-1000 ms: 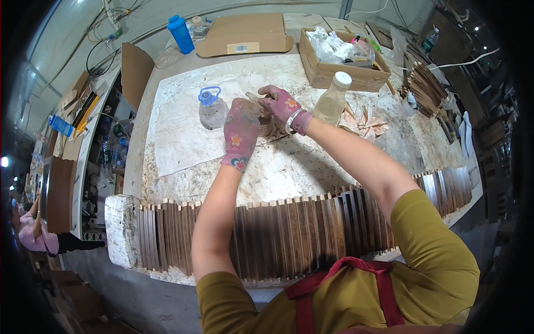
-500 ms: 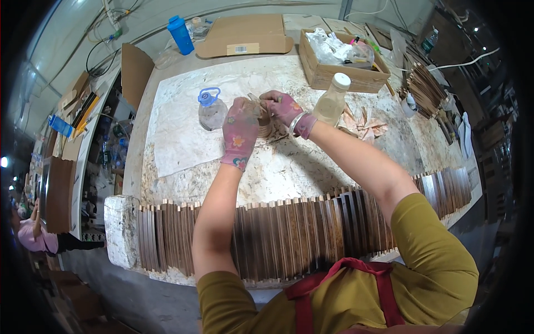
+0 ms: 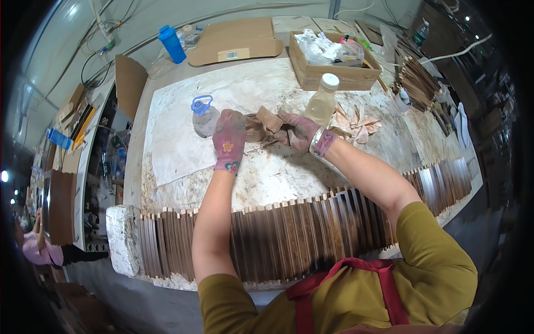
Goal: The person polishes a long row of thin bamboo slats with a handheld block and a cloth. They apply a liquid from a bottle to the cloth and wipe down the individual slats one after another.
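Well short of both hands, toward the body, a long row of dark slats (image 3: 278,239) stands packed side by side, seemingly so each props its neighbour. At its left end, a white block (image 3: 123,240) probably stops them toppling.

Beyond them, the gloved right hand (image 3: 303,133) has a small tan block (image 3: 270,118) pinched at its fingertips, the hand otherwise partly open; the light hold likely leaves the block free to turn. It tilts over the round brown container (image 3: 255,131), which lies between the hands. The gloved left hand (image 3: 229,135) is beside that container, perhaps steadying it; its fingers are hidden, so I cannot tell how far they close.

Just left of the left hand is a blue-handled bottle (image 3: 204,122); just past the right, a white-capped bottle (image 3: 321,106), both presumably parked within reach. Crumpled paper (image 3: 359,123) lies to that hand's right. Farther off, a cardboard box (image 3: 334,78) seems to keep loose oddments together.
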A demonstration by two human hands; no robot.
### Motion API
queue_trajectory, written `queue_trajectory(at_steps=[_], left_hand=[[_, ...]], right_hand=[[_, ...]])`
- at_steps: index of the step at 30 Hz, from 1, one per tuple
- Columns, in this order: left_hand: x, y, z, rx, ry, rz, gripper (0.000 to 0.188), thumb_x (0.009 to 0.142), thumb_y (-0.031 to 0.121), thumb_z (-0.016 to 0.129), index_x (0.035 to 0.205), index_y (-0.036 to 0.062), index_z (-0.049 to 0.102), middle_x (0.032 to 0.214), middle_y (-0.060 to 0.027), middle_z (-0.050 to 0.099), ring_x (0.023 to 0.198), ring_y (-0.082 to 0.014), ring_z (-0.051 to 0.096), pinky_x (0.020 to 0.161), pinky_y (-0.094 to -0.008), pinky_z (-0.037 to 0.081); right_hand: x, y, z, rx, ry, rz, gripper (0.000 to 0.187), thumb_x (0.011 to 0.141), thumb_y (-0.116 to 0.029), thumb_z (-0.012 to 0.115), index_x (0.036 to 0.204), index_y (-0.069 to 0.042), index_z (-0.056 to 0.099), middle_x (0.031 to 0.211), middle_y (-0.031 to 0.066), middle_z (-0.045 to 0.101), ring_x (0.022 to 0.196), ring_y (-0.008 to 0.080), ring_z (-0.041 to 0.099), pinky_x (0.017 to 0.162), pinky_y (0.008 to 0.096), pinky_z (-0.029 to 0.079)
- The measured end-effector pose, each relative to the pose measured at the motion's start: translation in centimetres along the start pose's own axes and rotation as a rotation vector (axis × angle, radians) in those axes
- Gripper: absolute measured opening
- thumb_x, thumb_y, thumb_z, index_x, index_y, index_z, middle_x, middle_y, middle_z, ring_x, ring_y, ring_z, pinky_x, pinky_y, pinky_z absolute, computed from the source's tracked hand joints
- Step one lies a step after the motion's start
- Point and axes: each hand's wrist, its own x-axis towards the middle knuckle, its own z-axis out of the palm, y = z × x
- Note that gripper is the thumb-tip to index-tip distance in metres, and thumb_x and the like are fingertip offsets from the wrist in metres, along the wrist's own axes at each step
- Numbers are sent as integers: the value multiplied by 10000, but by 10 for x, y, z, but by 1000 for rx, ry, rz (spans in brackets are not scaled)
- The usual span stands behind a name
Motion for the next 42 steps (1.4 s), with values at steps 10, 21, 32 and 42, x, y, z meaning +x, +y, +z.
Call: queue_trajectory(at_steps=[10, 21, 32, 42], left_hand=[[-12, 6, -12, -132, -128, 63, 652, 804, 88, 604, 1433, 52, 439, 1420, -162, 444, 1346, -319, 394, 1114, -398, 323], [-46, 136, -23, -476, -348, 94, 394, 963, 30, 485, 1355, 35, 533, 1295, -141, 575, 1152, -257, 567, 926, -337, 486], [-124, 380, 4, -694, -533, 119, 274, 958, 126, 550, 1180, -5, 642, 881, -109, 656, 781, -216, 626, 757, -315, 501], [-61, 631, 176, -1179, -779, -110, 385, 1017, 214, 517, 1343, 8, 522, 1301, -118, 583, 1164, -191, 572, 988, -305, 467]], right_hand=[[-142, 28, -22, 347, -297, -89, 255, 929, -222, 650, 1112, -53, 597, 1004, 110, 671, 914, 202, 649, 821, 346, 555], [-353, 52, -105, 115, 33, -414, 265, 983, -273, 578, 1147, -65, 555, 988, 36, 586, 865, 119, 588, 719, 253, 534], [-602, 14, -222, 128, 328, -644, 411, 944, -150, 603, 1315, -13, 492, 1106, 62, 613, 969, 135, 605, 779, 282, 512], [-797, 16, -348, -35, 482, -692, 539, 906, -286, 667, 1338, -20, 487, 1170, 75, 623, 1049, 159, 614, 865, 328, 524]])
